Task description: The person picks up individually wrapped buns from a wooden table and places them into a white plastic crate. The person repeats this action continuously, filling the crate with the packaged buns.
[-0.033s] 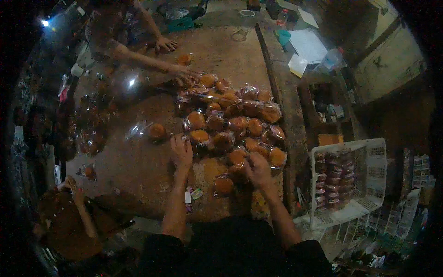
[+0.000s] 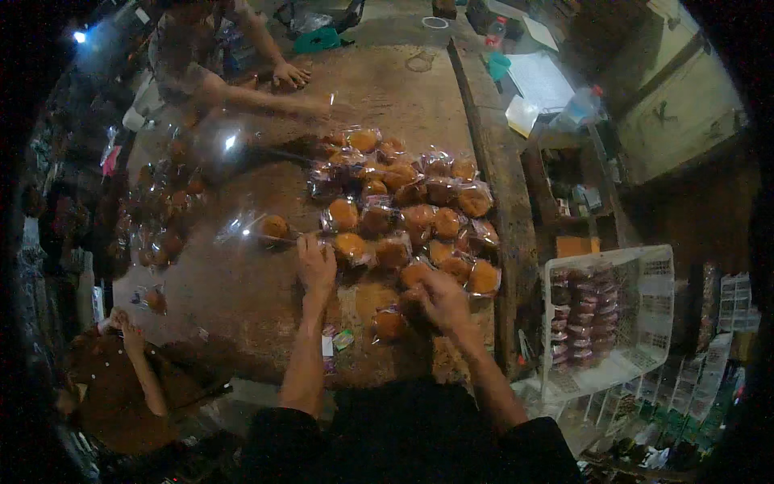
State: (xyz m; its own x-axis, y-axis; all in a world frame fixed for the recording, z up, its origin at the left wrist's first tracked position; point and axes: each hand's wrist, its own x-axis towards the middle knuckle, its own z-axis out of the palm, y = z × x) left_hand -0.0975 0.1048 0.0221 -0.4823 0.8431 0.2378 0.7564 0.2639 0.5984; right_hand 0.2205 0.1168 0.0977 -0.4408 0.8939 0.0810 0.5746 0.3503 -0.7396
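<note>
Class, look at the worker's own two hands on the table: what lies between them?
In the head view, clear-wrapped orange buns lie on the wooden table between the left hand and right hand.

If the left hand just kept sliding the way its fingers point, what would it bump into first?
Probably the wrapped bun in clear plastic lying just beyond the left hand. The fingers point up the wooden table toward it, though whether they already touch its wrapper is hard to tell.
</note>
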